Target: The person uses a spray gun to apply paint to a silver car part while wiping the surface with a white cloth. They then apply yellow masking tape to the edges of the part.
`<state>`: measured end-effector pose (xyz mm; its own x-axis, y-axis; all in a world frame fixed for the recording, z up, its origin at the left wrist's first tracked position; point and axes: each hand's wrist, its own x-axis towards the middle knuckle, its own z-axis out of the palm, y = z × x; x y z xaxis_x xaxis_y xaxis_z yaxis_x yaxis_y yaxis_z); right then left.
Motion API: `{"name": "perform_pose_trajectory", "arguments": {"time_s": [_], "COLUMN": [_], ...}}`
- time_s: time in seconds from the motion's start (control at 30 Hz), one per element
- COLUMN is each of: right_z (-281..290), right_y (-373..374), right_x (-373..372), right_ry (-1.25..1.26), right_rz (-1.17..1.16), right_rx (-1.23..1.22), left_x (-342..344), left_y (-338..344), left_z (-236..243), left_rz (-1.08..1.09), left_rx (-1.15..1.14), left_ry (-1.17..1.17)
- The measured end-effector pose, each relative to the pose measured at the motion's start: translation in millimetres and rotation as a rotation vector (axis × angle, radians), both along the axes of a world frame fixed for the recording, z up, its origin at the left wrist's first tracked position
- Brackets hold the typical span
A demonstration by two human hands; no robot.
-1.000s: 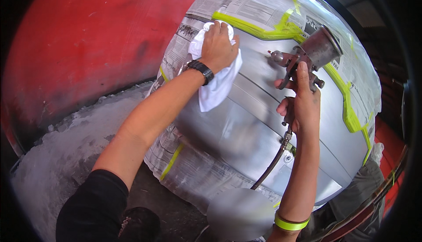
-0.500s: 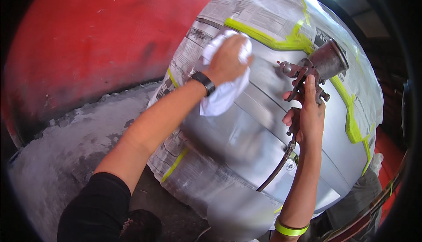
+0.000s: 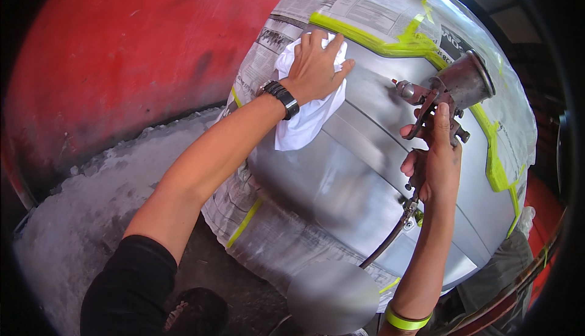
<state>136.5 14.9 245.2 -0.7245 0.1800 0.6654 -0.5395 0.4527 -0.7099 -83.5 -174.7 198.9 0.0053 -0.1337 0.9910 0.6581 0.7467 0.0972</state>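
My left hand (image 3: 317, 67) lies with fingers spread over a white cloth (image 3: 304, 125), pressing it on the upper left of a silver-grey body panel (image 3: 311, 174). Part of the cloth hangs loose below the palm. In my right hand (image 3: 440, 168) is a spray gun (image 3: 431, 101) with a round metal cup, held upright with its nozzle pointing left, apart from the panel. The thumb rests along its back and the fingers curl round the trigger and handle. A dark air hose (image 3: 385, 246) runs down from the handle.
Newspaper sheets (image 3: 292, 253) and yellow-green masking tape (image 3: 353, 34) border the panel; clear plastic film covers its far right side. A large red surface (image 3: 140, 43) stands at left, above a rough grey floor (image 3: 116, 171). A blurred grey oval (image 3: 332, 296) shows at bottom centre.
The fingers of my left hand, bunched before, are now spread over the cloth. My right hand and the spray gun sit slightly farther right in the picture.
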Motion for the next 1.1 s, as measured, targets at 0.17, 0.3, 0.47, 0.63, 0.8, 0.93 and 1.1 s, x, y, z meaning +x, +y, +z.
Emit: {"name": "perform_pose_trajectory", "arguments": {"time_s": [0.17,0.3,0.47,0.63,0.8,0.93,1.1], "right_z": [-1,0,2,3,12,12,15], "right_y": [1,-6,-4,-22,-40,-54,-68], "right_x": [0,3,0,-20,-36,-41,-51], "right_ry": [0.001,0.009,0.004,-0.003,0.037,0.076,0.08], "right_rz": [0.011,-0.001,-0.013,-0.02,-0.064,-0.082,-0.08], "right_rx": [0.019,0.027,0.081,0.083,0.14,0.152,0.162], "left_x": [-7,-9,22,61,47,39,30], "left_y": [7,4,65,78,48,33,23], "left_z": [3,5,-17,-21,-25,-30,-30], "left_rz": [0.018,0.038,-0.092,-0.351,-0.344,-0.299,-0.292], "left_rx": [0.063,0.113,0.127,-0.218,-0.2,-0.154,-0.129], "left_ry": [-0.014,-0.029,0.046,0.132,0.128,0.109,0.116]}}
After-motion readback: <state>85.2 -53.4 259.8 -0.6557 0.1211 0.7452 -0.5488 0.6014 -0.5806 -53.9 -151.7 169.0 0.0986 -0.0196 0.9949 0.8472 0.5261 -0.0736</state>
